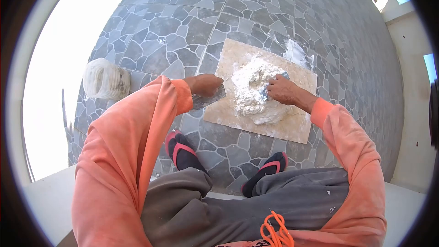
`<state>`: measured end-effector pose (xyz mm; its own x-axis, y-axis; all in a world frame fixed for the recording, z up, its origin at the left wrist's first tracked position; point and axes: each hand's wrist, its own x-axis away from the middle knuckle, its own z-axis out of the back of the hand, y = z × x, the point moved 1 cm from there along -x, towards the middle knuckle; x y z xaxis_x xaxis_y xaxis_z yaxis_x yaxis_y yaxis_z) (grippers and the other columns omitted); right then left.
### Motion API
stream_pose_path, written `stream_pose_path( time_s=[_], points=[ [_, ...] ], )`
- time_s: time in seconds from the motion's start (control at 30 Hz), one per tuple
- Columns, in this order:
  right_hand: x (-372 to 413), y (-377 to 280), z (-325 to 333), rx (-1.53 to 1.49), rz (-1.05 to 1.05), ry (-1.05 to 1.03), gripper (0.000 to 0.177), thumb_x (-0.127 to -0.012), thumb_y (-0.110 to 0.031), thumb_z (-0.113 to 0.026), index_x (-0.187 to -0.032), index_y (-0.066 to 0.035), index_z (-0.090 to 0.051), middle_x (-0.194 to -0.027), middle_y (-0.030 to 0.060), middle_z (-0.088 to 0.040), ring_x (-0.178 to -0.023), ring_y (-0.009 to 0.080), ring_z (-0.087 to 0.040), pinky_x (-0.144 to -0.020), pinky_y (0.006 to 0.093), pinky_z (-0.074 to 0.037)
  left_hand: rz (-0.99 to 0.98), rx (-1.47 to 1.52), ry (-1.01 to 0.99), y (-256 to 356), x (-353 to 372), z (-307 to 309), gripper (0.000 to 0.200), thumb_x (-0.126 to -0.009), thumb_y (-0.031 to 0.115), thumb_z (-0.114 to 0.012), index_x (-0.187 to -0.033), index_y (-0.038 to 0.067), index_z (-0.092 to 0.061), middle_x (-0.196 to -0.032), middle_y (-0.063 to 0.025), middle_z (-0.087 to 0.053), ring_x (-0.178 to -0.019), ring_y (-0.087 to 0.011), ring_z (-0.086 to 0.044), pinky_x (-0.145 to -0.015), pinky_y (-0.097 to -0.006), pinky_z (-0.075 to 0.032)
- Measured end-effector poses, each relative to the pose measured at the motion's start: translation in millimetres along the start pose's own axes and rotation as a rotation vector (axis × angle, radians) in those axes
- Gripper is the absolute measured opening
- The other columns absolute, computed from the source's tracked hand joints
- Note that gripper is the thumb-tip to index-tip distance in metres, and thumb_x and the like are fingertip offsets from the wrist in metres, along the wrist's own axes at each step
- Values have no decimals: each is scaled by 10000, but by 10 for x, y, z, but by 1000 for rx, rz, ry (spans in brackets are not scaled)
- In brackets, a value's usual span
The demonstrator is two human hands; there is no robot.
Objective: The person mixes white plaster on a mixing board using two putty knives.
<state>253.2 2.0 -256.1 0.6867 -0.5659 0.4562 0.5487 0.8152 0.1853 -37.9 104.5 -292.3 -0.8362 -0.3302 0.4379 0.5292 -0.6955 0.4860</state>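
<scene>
"What's left of the board (297, 129)?"

"A tub (108, 80), well apart from it. Then the left hand (206, 85), at the board's left edge, fingers closed, seemingly on a grey blade (216, 96)."

"And on the board?"

"The white pile (250, 98), around its middle. Over the board's right half, the right hand (284, 91) meets the pile, fingers curled round something blue (263, 93), mostly hidden."

"Which step?"

"Working the pile, I'd judge. The next move calls for care near the board's edges."

No text can be read; the dark lettering (244, 244) on the orange sweatshirt (109, 174), bottom centre, is cut off.
</scene>
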Motion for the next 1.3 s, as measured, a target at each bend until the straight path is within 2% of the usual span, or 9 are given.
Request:
stream_pose_path(
  time_s=[0.33, 0.47, 0.57, 0.7, 0.87, 0.97, 1.1, 1.23, 1.3],
  points=[
    [373, 249, 162, -162, -106, -48, 92, -805, -94, -614, -847, -126, -689, -904, 9, -634, -976, 193, -576, -820, 356, -430, 9, 105, -111, -135, -57, -367, 266, -861, 93, -527, -1083, -53, -535, -941, -294, -646, -897, -462, -631, -765, -511, -474],
    [299, 379, 92, -26, -278, 169, 85, -813, -105, -617, -861, -115, -686, -947, 12, -632, -1003, 196, -568, -823, 361, -431, 32, 64, -63, -187, -79, -457, 273, -866, 121, -536, -1080, -49, -536, -953, -292, -646, -918, -469, -624, -787, -516, -475],
    [214, 312, -214, -32, -210, 66, 80, -820, -118, -616, -842, -119, -693, -953, 18, -637, -1016, 200, -569, -820, 369, -437, 92, 136, -73, -239, -92, -589, 352, -816, 133, -574, -1126, -33, -570, -1058, -275, -654, -1012, -445, -626, -851, -488, -492],
    [164, 362, -58, -103, -185, -188, 104, -810, -100, -608, -799, -118, -709, -878, 22, -669, -979, 216, -601, -800, 395, -458, 128, 198, 6, -189, 35, -588, 306, -839, 126, -566, -1084, -51, -525, -952, -312, -642, -922, -475, -624, -799, -510, -478],
    [61, 486, 157, -69, -278, 98, 94, -814, -88, -604, -842, -115, -690, -898, 21, -656, -972, 220, -598, -786, 399, -456, 141, 223, -31, -258, 13, -609, 324, -815, 123, -569, -1089, -47, -545, -962, -298, -648, -941, -451, -631, -801, -482, -482],
    [-68, 318, -72, -120, -201, 200, 125, -761, -48, -622, -863, -109, -661, -916, 14, -627, -991, 218, -567, -805, 380, -433, 101, 246, -42, -250, -12, -563, 316, -803, 121, -582, -1069, -50, -566, -976, -287, -650, -953, -436, -632, -806, -468, -485],
    [-12, 325, 38, -228, -96, -71, 172, -752, -24, -594, -893, -93, -666, -931, 26, -628, -991, 224, -571, -813, 381, -439, 82, 197, -28, -258, -23, -506, 382, -760, 125, -631, -1096, -52, -595, -1024, -277, -656, -984, -416, -639, -816, -455, -497],
    [150, 554, 61, -224, -274, 116, 143, -790, -45, -587, -888, -93, -679, -943, 43, -646, -999, 244, -588, -816, 398, -472, 47, 252, -33, -339, -64, -575, 383, -755, 125, -625, -1096, -49, -601, -1030, -270, -657, -984, -421, -634, -834, -460, -493],
    [138, 533, -84, -179, -341, 76, 137, -781, -56, -600, -885, -93, -681, -968, 42, -649, -1018, 244, -587, -806, 403, -473, 21, 274, -18, -344, -86, -536, 391, -754, 122, -619, -1107, -44, -603, -1028, -265, -659, -979, -428, -632, -838, -463, -491]
  ],
)
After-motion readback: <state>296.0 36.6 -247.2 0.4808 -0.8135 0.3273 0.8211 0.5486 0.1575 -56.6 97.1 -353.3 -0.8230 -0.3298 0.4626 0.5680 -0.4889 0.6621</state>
